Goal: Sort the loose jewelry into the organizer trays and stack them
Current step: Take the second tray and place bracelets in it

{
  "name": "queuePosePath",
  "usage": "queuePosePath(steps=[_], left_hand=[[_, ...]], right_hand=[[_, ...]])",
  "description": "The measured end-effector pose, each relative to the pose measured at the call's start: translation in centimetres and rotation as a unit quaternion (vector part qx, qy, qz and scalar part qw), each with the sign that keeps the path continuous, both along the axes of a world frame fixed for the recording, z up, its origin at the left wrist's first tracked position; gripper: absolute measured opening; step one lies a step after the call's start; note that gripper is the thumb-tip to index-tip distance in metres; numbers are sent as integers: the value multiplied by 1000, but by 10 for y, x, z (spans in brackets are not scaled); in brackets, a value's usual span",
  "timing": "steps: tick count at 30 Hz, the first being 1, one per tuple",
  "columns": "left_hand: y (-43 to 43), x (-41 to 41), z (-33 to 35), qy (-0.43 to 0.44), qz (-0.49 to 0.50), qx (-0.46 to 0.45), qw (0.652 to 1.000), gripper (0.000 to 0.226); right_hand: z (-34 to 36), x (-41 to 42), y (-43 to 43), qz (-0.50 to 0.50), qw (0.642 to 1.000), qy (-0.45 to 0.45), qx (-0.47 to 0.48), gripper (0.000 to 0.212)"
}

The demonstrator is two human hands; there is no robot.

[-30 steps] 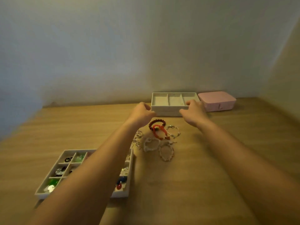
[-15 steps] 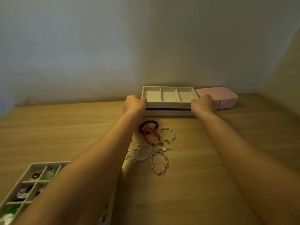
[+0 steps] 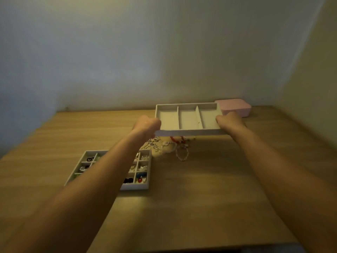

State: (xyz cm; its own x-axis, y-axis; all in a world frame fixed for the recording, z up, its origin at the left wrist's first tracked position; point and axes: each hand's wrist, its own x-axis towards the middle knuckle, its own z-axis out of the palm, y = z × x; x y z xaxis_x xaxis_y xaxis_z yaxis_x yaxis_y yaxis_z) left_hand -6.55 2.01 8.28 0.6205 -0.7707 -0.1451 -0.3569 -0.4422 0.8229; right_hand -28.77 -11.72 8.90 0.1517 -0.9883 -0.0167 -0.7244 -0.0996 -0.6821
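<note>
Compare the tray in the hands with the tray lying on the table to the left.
The held tray has three long compartments, all empty; the table tray has many small cells holding jewelry. The held tray is gripped at its ends by the left hand and right hand, above the loose bracelets; the table tray lies flat on the table. Both are pale, rectangular and shallow.

Readable text: none anywhere in view.
Three-slot tray [image 3: 189, 132]: plain pale walls and floor, no lettering.
Pink box [image 3: 235, 107]: plain lid and side, no brand or label to be made out.
Divided tray [image 3: 135, 187]: rim unmarked.
Dark piece [image 3: 90, 159]: lies in a far-left cell of the Divided tray and shows pale specks, possibly a pattern rather than print, too blurred to read.
Numbers, signs: none legible.
</note>
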Motion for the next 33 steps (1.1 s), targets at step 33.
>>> queuePosePath(steps=[33], left_hand=[[167,-12,-52,-275,-73,227,931,19]], right_hand=[[-78,-18,151,138,960,239,-53,21]])
